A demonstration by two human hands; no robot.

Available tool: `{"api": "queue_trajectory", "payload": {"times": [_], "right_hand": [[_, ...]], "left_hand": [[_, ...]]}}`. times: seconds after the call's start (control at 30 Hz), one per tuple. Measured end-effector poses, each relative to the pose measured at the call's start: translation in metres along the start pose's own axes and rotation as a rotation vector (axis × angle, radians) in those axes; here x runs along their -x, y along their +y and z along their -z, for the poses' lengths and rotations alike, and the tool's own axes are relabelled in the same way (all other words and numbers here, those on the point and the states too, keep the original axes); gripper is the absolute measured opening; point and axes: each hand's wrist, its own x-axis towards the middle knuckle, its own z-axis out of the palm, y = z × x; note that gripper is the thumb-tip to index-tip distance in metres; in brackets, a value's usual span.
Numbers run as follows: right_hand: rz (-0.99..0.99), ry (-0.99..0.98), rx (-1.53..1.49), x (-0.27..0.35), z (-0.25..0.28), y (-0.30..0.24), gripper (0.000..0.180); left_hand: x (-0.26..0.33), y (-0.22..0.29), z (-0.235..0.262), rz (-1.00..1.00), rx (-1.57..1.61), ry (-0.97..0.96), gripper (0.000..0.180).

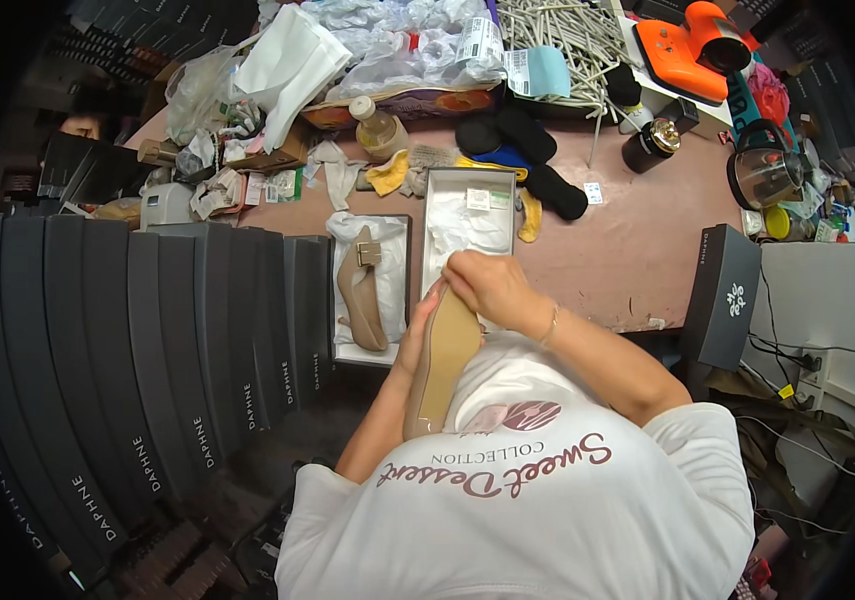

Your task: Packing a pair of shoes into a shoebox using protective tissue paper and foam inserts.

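Beige shoe with smooth tan sole (452,345): held up at near side of open grey-rimmed box lined with white paper (473,173), sole facing wearer. Left hand (412,348) gripping shoe along its left side. Right hand (496,290) closed, fingers bent at shoe's far end; fingertip contact partly hidden. Left of lined box: second beige shoe with square gold buckle (363,295), lying in dark-edged carton (409,250). Farther left: row of dark-grey cardboard boxes (163,330).
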Motion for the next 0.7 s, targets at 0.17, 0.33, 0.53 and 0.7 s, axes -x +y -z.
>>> {"api": "queue_trajectory", "payload": {"times": [0.17,0.33,0.53,0.7], "right_hand": [[0.149,-0.113,0.0,-0.011,0.004,-0.021,0.012],[-0.066,-0.199,0.103,-0.019,0.003,-0.023,0.016],[0.06,-0.054,0.043,-0.011,-0.002,-0.01,0.012],[0.162,-0.036,0.016,0.002,0.003,-0.017,0.013]], "left_hand": [[-0.003,0.005,0.012,-0.051,-0.003,-0.132,0.063],[-0.004,0.004,0.003,-0.024,0.029,0.055,0.058],[0.001,0.012,0.008,0.058,0.13,-0.115,0.055],[-0.001,0.014,0.004,0.013,0.184,-0.029,0.055]]}}
